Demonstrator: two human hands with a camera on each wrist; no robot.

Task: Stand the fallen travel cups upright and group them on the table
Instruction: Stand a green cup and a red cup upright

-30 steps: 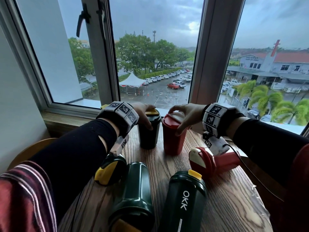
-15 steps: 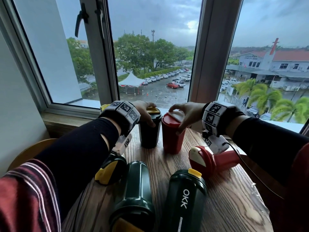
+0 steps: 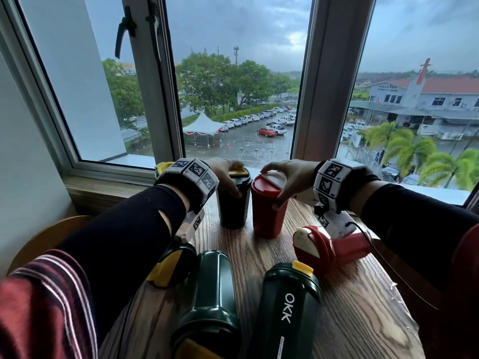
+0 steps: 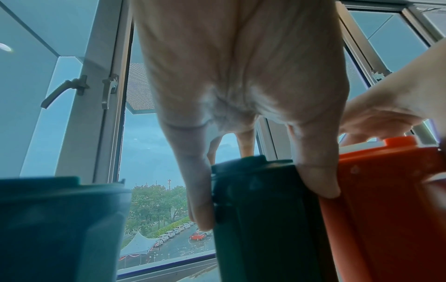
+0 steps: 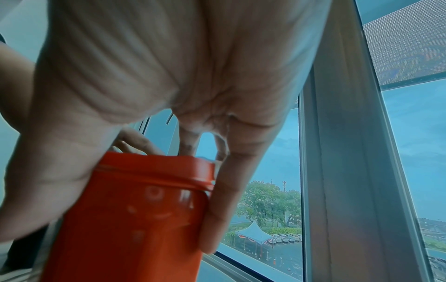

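While both cups stand side by side near the window sill point(image 3: 108, 189), each is gripped from above at the lid, prob. so they can be nudged together w/o tipping. The dark green cup point(image 3: 234, 207) is held by the left hand point(image 3: 226, 174), fingers curled down round its rim; the red cup point(image 3: 268, 211) is clasped likewise by the right hand point(image 3: 287, 177). Four cups are seen lying on the bench point(image 3: 350, 307), apparently not yet righted: a fallen red cup point(image 3: 334, 246), two green ones point(image 3: 212, 301) point(image 3: 287, 312), a yellow-lidded one point(image 3: 172, 265).
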